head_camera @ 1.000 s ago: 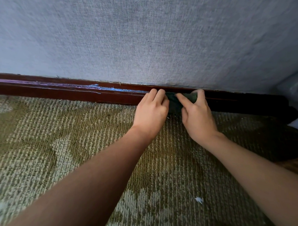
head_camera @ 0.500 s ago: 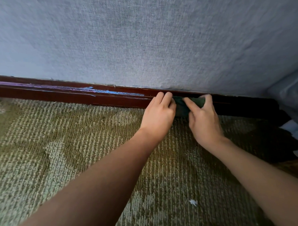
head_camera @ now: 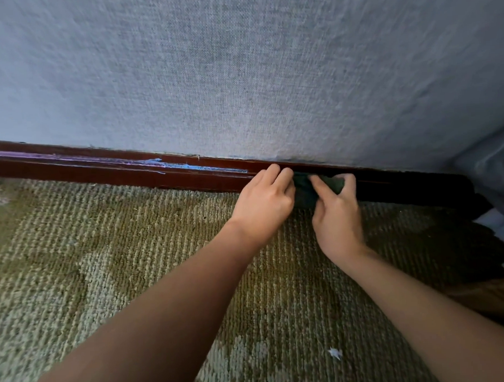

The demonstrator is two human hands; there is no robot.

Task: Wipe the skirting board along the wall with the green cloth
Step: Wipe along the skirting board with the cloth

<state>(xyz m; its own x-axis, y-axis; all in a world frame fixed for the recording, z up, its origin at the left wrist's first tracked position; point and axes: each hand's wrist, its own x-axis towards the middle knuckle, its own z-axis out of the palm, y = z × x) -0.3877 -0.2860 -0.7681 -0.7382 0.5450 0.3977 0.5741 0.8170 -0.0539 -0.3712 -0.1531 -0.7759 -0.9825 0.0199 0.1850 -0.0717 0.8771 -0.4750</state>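
Shifted slightly rightward along the dark red skirting board, past the blue streak, the green cloth is pressed against it, gripped by the left hand's curled fingers and pinched by the right hand.

Olive carpet bears a small white scrap.

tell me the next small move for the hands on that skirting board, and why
Probably slide the dark green cloth leftward along the dark red-brown wooden skirting board: both the left hand and right hand hold it against the board, and a pale blue streak lies just left, seemingly unwiped.
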